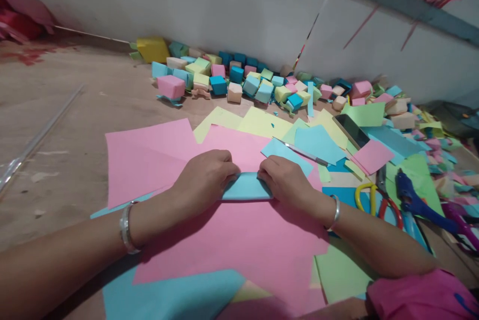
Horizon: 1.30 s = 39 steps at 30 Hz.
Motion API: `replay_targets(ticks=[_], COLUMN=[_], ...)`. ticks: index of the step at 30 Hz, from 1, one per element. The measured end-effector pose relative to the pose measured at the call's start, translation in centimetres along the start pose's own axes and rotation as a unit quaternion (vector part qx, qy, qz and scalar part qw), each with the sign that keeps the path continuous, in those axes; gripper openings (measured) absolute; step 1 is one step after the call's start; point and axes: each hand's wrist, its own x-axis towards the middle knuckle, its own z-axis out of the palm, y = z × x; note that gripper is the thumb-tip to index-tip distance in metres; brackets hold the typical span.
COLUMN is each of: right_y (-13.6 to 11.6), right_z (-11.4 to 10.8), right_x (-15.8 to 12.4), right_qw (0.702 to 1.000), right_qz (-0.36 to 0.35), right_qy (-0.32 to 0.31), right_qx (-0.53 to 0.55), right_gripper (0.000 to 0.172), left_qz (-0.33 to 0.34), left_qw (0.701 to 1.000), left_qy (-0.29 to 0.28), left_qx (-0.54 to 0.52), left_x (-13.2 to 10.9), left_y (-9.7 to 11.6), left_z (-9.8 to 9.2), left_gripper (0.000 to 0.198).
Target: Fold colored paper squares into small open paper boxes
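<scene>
Head view: shows a blue paper strip [247, 187] laid crosswise on a pink sheet [224, 240], between both hands. Pinches the left end of the strip with the bent fingers of the left hand [205, 172]; pinches the right end in the same narrow manner with the right hand [286, 177]. Leaves the middle of the strip uncovered, probably to share the pressure evenly between the ends and hold the near edge straight. Cannot tell the force of the pinch or the number of layers. Seems to use the pink sheet as a smooth, flat pad. Includes a slim pointed tool [301, 152], perhaps a pen, resting on loose paper [318, 139] just beyond the right hand; also a phone [351, 130] farther off, with scissors [381, 179] and a glue gun [411, 197] off to the right, presumably for easy reach. Groups small paper boxes [218, 85] along the wall [224, 5], apparently to spare working room.
</scene>
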Motion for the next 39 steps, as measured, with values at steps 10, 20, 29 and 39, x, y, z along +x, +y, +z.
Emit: replay_targets(ticks=[10, 20, 29, 39], right_y=[0.2, 0.5, 0.4, 0.2], right_z=[0.3, 0.5, 0.4, -0.4], right_x=[0.1, -0.1, -0.2, 0.0], right_qw=[1.0, 1.0, 1.0, 1.0], right_qz=[-0.003, -0.015, -0.016, -0.008], right_qy=[-0.007, 0.004, -0.002, -0.021], right_qx=[0.006, 0.001, -0.001, 0.004], right_gripper=[0.018, 0.023, 0.021, 0.023], left_qz=[0.043, -0.03, 0.077, 0.108], left_qw=[0.992, 0.989, 0.991, 0.98], left_qy=[-0.111, -0.123, -0.094, -0.162], left_qx=[-0.031, 0.075, 0.056, 0.038], left_x=[1.1, 2.2, 0.2, -0.1], left_y=[0.0, 1.7, 1.0, 0.2], left_z=[-0.7, 0.0, -0.5, -1.7], left_gripper=[0.029, 0.03, 0.017, 0.027])
